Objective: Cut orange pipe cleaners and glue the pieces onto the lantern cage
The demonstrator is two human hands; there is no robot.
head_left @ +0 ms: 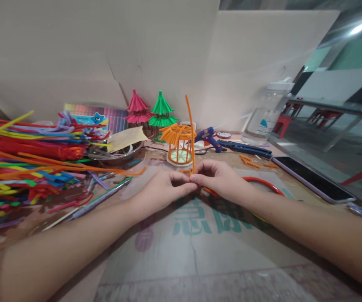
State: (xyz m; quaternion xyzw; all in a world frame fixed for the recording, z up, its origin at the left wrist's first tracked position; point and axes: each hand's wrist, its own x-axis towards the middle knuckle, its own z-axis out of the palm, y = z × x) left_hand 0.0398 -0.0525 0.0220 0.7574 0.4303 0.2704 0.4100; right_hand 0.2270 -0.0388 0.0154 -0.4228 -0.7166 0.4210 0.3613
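My left hand (pixel 163 189) and my right hand (pixel 220 178) meet at the middle of the table, fingertips pinched together. Between them they hold the lower end of an orange pipe cleaner (pixel 190 130), which stands upright from the pinch. Just behind the hands sits a small orange pipe-cleaner pavilion (pixel 179 144) on a pale round base. Further back stand a pink pavilion (pixel 137 109) and a green one (pixel 162 111). Scissors with red handles (pixel 259 181) lie under my right wrist.
A big heap of coloured pipe cleaners (pixel 26 155) fills the left side. A blue glue gun (pixel 211 137), blue pliers (pixel 247 149), a phone (pixel 313 178), a clear bottle (pixel 267 111) and a metal dish (pixel 118 155) lie around. Cardboard walls stand behind.
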